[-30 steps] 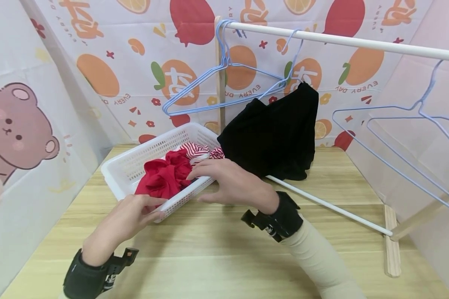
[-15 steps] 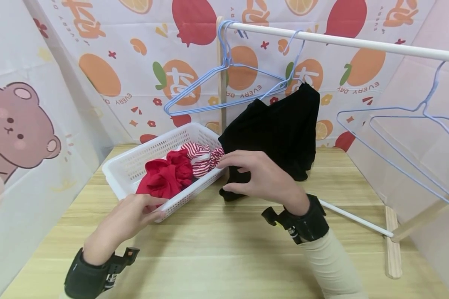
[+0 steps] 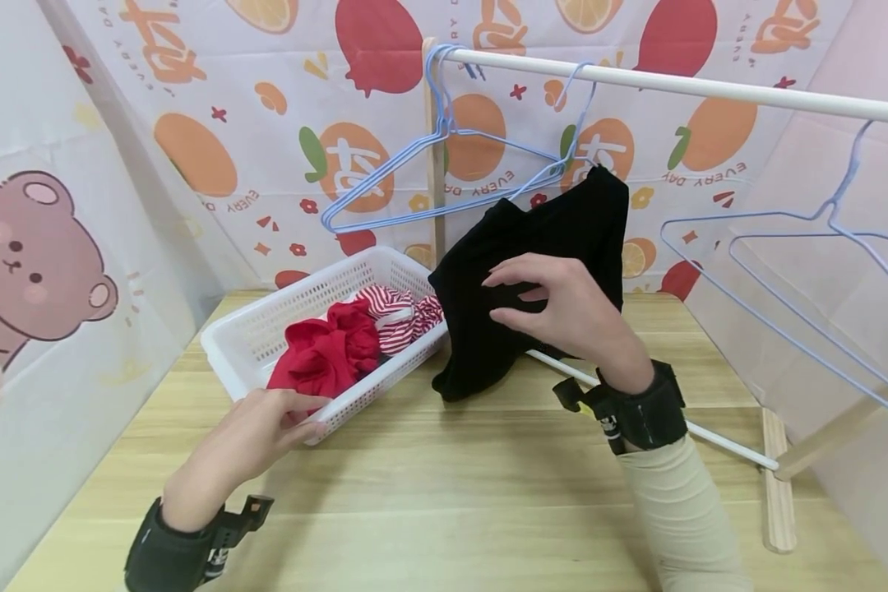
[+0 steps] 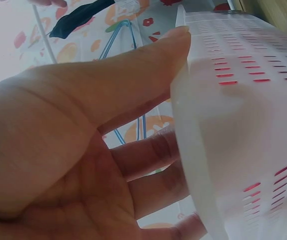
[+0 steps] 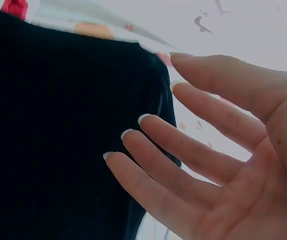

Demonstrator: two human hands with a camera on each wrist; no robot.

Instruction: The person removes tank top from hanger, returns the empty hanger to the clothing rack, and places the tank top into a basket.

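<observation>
My left hand [image 3: 255, 427] grips the near corner of a white plastic basket [image 3: 385, 381]. The left wrist view has its thumb against the rim and the fingers reaching behind the basket wall [image 4: 243, 115]. Inside lie a bunched red garment [image 3: 321, 353] and a red-and-white striped one [image 3: 395, 322]. A black garment [image 3: 481, 312] hangs askew from a blue hanger. In front of it is my right hand [image 3: 562, 308], fingers spread and holding nothing. In the right wrist view those fingertips overlap the edge of the black cloth [image 5: 73, 110].
Above the table runs a white rail [image 3: 651, 83] on a wooden post [image 3: 437, 181]. Blue hangers [image 3: 441, 127] hang at its left end, and more hangers [image 3: 832, 203] at the right. A lower white bar [image 3: 728, 444] reaches the rack's wooden foot [image 3: 777, 501].
My right hand has moved from the basket's right edge up and to the right, over to the black garment. The striped garment is more exposed. My left hand stays at the basket corner.
</observation>
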